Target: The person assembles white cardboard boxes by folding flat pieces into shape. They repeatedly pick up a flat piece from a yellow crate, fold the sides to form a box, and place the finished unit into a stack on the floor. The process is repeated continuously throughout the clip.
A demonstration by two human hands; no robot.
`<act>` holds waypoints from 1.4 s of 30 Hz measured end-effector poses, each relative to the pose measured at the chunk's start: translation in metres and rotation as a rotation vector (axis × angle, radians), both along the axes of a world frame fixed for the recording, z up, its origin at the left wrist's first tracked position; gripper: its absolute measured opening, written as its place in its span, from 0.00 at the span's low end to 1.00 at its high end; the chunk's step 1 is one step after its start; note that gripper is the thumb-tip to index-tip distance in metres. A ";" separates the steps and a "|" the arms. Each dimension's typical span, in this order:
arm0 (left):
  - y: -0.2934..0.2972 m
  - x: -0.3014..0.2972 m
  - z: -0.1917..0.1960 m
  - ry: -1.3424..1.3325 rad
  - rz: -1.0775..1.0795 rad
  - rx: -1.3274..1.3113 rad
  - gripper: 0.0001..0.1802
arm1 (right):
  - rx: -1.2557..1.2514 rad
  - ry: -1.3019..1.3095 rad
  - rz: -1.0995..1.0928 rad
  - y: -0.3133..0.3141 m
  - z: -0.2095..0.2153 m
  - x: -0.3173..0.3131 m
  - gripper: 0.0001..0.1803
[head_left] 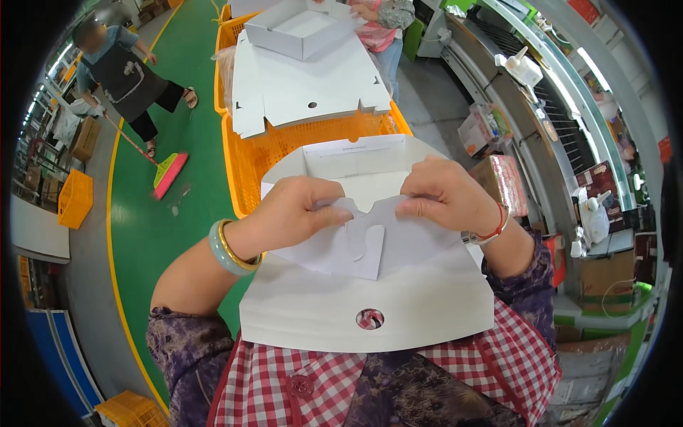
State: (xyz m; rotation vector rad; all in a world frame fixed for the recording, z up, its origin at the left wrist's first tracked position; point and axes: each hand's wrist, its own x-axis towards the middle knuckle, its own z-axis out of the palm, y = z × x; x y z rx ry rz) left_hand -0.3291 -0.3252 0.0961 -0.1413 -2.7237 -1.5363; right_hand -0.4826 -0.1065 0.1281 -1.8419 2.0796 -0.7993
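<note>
A partly folded white cardboard box (306, 306) lies in front of me, its near panel reaching to my checked apron. That panel has an oval hole with the red-and-white cloth showing through. My left hand (295, 213) pinches the upper edge of a white flap (320, 245) between thumb and fingers. Opposite it, my right hand (445, 192) grips the same edge, just right of a notch in the middle. A slotted tab (368, 252) stands out from the flap below the notch. Beyond my hands the box's far wall is folded up.
An orange plastic crate (245, 171) stands beyond the box, with flat white cardboard sheets (292, 85) on it. Another person holds an open white box (302, 35) at the far side. On the left, someone pushes a broom (171, 171) over the green floor (139, 235). Machinery (498, 71) lines the right.
</note>
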 end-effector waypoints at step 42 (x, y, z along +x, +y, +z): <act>-0.022 0.077 -0.109 0.287 0.349 -0.613 0.27 | -0.158 -0.025 -0.247 0.061 -0.103 -0.019 0.11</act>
